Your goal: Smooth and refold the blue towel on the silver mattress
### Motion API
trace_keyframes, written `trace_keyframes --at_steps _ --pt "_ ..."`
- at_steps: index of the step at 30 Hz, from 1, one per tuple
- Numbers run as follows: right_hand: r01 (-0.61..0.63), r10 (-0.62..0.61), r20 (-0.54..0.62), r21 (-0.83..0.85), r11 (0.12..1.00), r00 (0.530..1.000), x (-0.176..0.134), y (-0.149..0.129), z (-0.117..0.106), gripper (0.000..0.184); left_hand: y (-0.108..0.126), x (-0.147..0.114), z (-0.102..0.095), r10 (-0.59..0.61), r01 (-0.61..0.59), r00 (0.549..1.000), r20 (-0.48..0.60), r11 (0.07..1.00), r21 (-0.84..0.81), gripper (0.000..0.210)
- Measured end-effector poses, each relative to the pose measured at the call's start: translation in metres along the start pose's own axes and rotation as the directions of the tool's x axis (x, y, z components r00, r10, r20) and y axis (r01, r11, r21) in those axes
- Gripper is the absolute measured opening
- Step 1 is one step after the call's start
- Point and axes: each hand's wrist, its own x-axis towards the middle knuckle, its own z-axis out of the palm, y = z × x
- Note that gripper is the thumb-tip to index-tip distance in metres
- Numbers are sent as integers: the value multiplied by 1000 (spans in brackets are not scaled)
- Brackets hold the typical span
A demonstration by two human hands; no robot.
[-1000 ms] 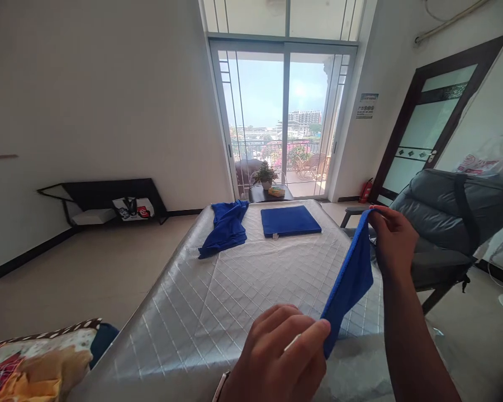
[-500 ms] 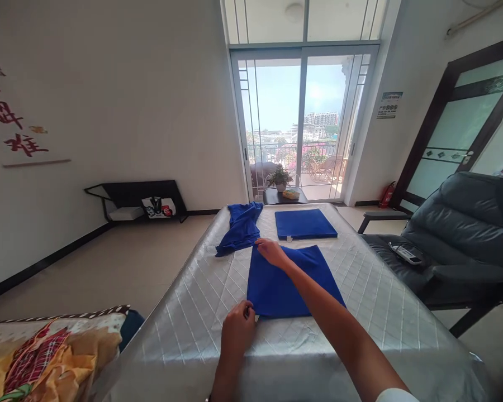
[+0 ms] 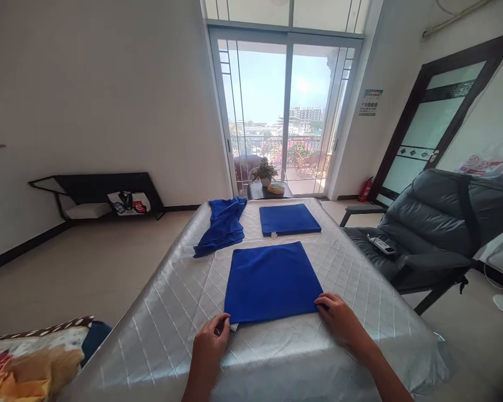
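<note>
A rectangular blue cloth [image 3: 272, 282] lies flat and nearly square to me on the silver quilted table cover [image 3: 171, 318]. My left hand [image 3: 212, 338] is closed at its near left corner, thumb and forefinger together, beside a small white tag. At the near right corner my right hand [image 3: 339, 315] has its fingers bent over the edge, gripping the fabric. Farther back lies a neat flat blue cloth stack [image 3: 290, 219] with a white label at its front edge. To its left is a crumpled blue cloth [image 3: 223, 226], touched by neither hand.
A dark padded recliner [image 3: 427, 223] with a small device on its seat stands close on the right. Left of the table, patterned and yellow fabrics [image 3: 33, 357] are heaped. Beyond the table's far edge are a potted plant [image 3: 265, 170] and a sliding glass door [image 3: 287, 111].
My right hand has moved from the cloth's far left corner to its near right corner. The far edge now lies straighter. My left hand stays at the near left corner. The view has turned right.
</note>
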Motion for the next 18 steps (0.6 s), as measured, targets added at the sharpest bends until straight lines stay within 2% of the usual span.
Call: trace_keyframes --at_steps 4,7,15,18 --pt "2 1 -53 51 999 999 -17 6 0 21 3 1 -11 -66 68 997 26 992 -108 41" --pt "-12 17 -71 60 998 997 -19 8 1 22 6 -1 -16 -69 73 997 31 985 -155 40" --pt "-19 15 36 120 993 999 -11 15 -9 26 5 -1 -15 -42 41 999 -8 985 -167 39" --pt "-14 9 57 84 996 998 -8 16 -11 25 5 -2 -15 -28 23 999 -24 987 -162 40"
